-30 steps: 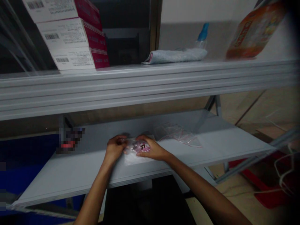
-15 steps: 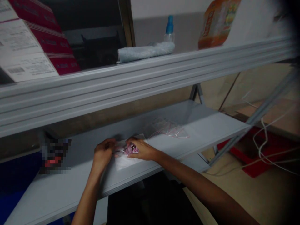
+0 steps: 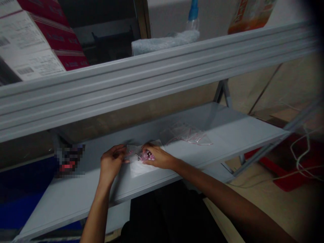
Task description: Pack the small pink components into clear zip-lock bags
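Observation:
On the lower grey shelf [image 3: 81, 192], my two hands work close together over clear plastic bags. My right hand [image 3: 162, 158] is closed round a small pink item with a dark pattern [image 3: 149, 155], with a small dark, shiny piece showing at its left side. My left hand [image 3: 113, 158] pinches the left edge of a clear plastic bag [image 3: 131, 149]; its fingertips are partly hidden. Beneath the hands lies a pale, see-through sheet or bag [image 3: 141, 169]. Whether the pink item is inside the plastic, I cannot tell.
Behind my right hand lie clear bags with pinkish edges [image 3: 189, 133]. The upper shelf's edge [image 3: 152, 71] runs across above, carrying white-and-crimson boxes [image 3: 43, 44], a cloth [image 3: 164, 43], a blue-topped spray bottle [image 3: 193, 15] and an orange pouch [image 3: 250, 17]. White cables [image 3: 301, 158] hang at right.
The view has shifted, so the shelves sit higher and farther right. My hands have drawn slightly apart, and the dark, shiny piece beside the pink item shows more clearly.

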Motion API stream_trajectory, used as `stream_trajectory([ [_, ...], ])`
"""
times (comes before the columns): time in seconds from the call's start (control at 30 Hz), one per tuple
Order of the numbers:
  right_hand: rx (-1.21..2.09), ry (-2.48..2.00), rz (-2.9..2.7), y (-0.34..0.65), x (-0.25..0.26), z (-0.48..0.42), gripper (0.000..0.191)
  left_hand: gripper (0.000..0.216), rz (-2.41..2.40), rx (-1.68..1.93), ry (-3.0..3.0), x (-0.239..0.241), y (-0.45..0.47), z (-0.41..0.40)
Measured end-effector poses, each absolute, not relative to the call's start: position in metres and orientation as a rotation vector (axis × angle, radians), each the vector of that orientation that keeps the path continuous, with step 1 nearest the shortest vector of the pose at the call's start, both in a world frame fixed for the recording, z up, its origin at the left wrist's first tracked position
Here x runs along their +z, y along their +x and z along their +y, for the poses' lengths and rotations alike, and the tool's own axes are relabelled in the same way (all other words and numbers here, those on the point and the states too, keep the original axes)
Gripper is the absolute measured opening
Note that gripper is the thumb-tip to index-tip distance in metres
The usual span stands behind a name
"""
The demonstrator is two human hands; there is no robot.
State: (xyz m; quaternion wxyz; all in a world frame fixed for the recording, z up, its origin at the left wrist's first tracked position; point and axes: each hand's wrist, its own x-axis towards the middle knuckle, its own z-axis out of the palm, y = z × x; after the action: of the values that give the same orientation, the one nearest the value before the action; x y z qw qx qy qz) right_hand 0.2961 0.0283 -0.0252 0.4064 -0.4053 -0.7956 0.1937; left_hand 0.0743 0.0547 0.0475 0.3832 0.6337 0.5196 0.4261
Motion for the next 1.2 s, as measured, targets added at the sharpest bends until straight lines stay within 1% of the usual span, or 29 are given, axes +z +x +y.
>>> stream_trajectory([
  [0.23, 0.486, -1.038, -2.010, 0.295, -0.025, 0.027, 0.037, 0.043, 1.345, 1.105, 1.684, 0.050, 0.073, 0.052],
  [0.43, 0.453, -1.026, -2.019, 0.294, -0.025, 0.026, 0.033, 0.044, 1.394, 1.144, 1.746, 0.043, 0.078, 0.047],
  [0.57, 0.428, -1.041, -2.020, 0.292, -0.027, 0.026, 0.038, 0.038, 1.430, 1.189, 1.814, 0.035, 0.082, 0.045],
  [0.67, 0.435, -1.042, -2.007, 0.291, -0.026, 0.026, 0.034, 0.036, 1.422, 1.224, 1.820, 0.034, 0.086, 0.044],
  [0.83, 0.442, -1.059, -2.024, 0.292, -0.024, 0.025, 0.028, 0.043, 1.316, 1.328, 1.696, 0.034, 0.093, 0.038],
  [1.0, 0.465, -1.086, -2.002, 0.294, -0.030, 0.027, 0.030, 0.071, 1.175, 1.259, 1.547, 0.013, 0.093, 0.027],
  [1.07, 0.456, -1.069, -2.013, 0.294, -0.030, 0.027, 0.031, 0.077, 1.129, 1.203, 1.510, 0.003, 0.092, 0.025],
  [1.13, 0.443, -1.046, -2.021, 0.293, -0.028, 0.025, 0.030, 0.073, 1.106, 1.182, 1.508, -0.005, 0.093, 0.025],
  [1.2, 0.437, -1.035, -2.024, 0.291, -0.025, 0.024, 0.028, 0.064, 1.119, 1.203, 1.537, -0.009, 0.095, 0.027],
])
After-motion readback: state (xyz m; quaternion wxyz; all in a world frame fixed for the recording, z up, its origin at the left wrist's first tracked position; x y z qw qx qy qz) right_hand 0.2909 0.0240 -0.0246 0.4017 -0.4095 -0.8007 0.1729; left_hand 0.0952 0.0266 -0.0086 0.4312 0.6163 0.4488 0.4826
